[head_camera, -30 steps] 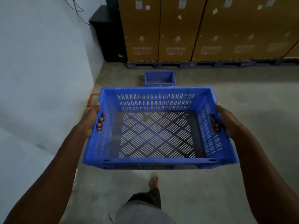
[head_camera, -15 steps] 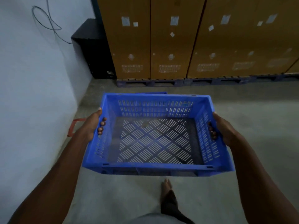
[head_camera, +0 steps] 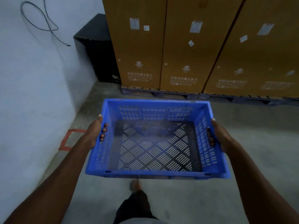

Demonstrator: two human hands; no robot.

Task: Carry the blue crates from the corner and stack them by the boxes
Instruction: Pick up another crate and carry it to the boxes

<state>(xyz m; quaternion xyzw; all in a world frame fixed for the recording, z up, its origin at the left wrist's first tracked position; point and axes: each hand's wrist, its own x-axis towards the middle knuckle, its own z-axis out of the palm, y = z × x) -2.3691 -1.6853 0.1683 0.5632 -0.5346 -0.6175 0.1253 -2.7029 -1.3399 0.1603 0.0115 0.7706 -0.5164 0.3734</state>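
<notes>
Left hand (head_camera: 95,132) and right hand (head_camera: 220,136): fingers hooked through side handle slots of a rectangular blue plastic crate (head_camera: 155,172), slatted, lattice-floored, held centre frame. Tall labelled cardboard boxes (head_camera: 191,46) on pallets (head_camera: 161,93), upper right.

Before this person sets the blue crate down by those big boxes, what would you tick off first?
1. Left hand grips the crate's side handle: ok.
2. Right hand grips the opposite handle: ok.
3. Blue crate held level: ok.
4. Crate holds no load: ok.
5. Cardboard boxes on pallets straight ahead: ok.
6. A crate on the floor to stack onto: cannot tell, the carried crate blocks that spot.
</notes>
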